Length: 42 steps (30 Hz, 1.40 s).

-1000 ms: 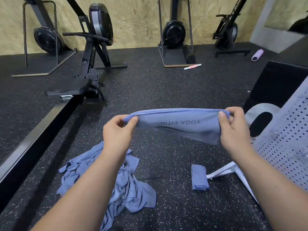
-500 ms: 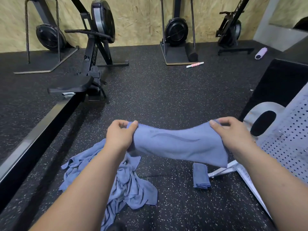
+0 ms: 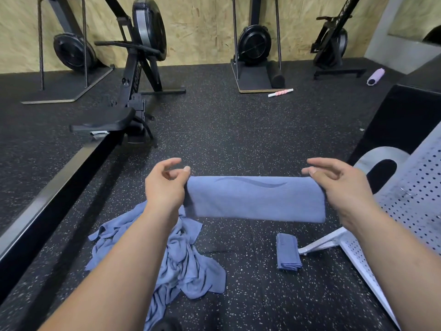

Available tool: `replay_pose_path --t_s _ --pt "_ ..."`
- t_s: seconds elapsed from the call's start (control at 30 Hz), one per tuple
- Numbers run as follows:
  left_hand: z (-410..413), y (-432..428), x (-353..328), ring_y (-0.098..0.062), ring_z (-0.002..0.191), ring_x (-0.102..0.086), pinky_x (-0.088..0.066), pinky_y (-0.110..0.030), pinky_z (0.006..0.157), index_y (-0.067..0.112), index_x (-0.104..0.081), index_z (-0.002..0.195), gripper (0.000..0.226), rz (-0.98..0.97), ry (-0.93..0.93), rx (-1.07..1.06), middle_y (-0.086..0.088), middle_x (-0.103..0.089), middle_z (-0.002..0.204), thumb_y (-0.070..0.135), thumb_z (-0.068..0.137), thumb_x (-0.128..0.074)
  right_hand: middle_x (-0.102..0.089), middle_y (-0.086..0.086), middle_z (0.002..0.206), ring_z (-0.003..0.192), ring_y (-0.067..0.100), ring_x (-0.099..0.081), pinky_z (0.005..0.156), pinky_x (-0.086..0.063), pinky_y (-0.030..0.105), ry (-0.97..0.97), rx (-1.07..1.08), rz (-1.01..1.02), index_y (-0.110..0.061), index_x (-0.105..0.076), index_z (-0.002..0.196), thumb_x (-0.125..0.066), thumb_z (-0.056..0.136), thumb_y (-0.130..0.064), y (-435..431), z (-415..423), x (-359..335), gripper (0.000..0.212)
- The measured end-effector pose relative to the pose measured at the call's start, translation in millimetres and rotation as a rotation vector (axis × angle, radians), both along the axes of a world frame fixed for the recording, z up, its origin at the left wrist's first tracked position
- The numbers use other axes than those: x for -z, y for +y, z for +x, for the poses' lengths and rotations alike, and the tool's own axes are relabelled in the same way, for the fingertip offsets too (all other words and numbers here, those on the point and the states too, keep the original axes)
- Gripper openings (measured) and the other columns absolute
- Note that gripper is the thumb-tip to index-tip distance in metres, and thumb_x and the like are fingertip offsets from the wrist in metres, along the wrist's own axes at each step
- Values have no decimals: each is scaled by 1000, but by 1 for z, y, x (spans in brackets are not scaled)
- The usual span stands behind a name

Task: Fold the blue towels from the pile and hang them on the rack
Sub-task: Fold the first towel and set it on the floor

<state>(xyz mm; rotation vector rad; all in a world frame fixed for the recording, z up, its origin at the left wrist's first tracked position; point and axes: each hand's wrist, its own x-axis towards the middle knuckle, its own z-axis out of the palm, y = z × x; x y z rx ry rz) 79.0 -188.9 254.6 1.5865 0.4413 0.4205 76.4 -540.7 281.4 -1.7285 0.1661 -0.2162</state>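
Both hands pinching folded blue towel (image 3: 256,199) taut, left hand (image 3: 164,187), right hand (image 3: 338,187), grip points hidden, rack (image 3: 410,199) cropped right

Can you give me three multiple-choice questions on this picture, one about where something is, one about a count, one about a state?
1. Where is the small folded towel?
A. On the floor beside the white rack's foot
B. On the rower seat
C. On top of the pile

2. How many hands hold the towel in the air?
A. None
B. One
C. Two

3. What state is the pile in?
A. Neatly stacked
B. Crumpled
C. Rolled up

Answers: 1 A, it lies on the floor next to the rack. 2 C, left hand and right hand each pinch an end. 3 B, it is bunched and creased.
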Motion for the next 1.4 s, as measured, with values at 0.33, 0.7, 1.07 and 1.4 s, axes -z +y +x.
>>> replay_pose_path --t_s 0.33,0.7,1.07,1.4 --pt "-1 1 -1 -15 93 -68 -60 -50 87 37 -74 121 65 156 66 374 5 -76 113 -14 80 -78 -75 -4 122 110 12 -74 90 -58 22 44 -208 -145 -28 -73 125 -81 80 14 -8 1 6 62" --pt "-1 -1 -2 -13 90 -66 -52 -34 78 33 -73 109 14 511 114 179 10 -73 100 27 99 -65 -75 -11 103 90 11 -67 76 -51 33 -52 -55 -435 -38 -73 113 -71 99 -31 -15 5 14 16" --pt "0 -4 1 -21 86 -74 -59 -39 80 10 -78 106 31 -119 242 280 -9 -81 102 37 91 -83 -79 14 111 88 19 -73 78 -56 35 166 -53 170 -12 -77 115 -76 97 -27 -10 7 7 23" --pt "-5 -14 -7 -15 61 -35 -28 -21 49 14 -49 72 40 434 124 113 3 -46 67 31 106 -61 -71 11 93 84 22 -56 80 -43 40 118 -52 -46 -20 -74 105 -65 103 -46 -10 10 19 27"
